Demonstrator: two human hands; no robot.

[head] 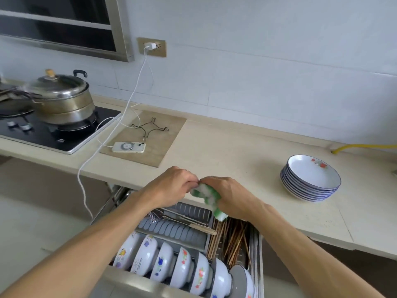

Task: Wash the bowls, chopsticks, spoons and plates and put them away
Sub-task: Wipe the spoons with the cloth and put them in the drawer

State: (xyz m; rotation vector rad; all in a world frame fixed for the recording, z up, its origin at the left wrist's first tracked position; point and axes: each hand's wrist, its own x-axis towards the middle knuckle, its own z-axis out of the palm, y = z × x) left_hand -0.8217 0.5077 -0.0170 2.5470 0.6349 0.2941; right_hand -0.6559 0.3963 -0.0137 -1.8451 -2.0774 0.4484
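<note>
Both my hands meet over the open drawer [258, 254] under the counter. My left hand [171, 186] pinches the top of a green-and-white cloth [207, 195]. My right hand [227, 196] grips the same cloth from the right. Below them, white flowered bowls [182, 267] stand on edge in a row in the drawer rack. Brown chopsticks [232, 239] lie in the drawer's right compartment. Metal cutlery [171, 216] lies in a grey slotted tray behind the bowls. A stack of white blue-rimmed plates [310, 179] sits on the counter at right.
A phone [129, 146] on a charging cable [90, 164] lies on a wooden board [163, 134] with a wire trivet. A steel pot [62, 97] stands on the black gas hob [49, 134] at left. A yellow hose [361, 146] runs along the wall at right.
</note>
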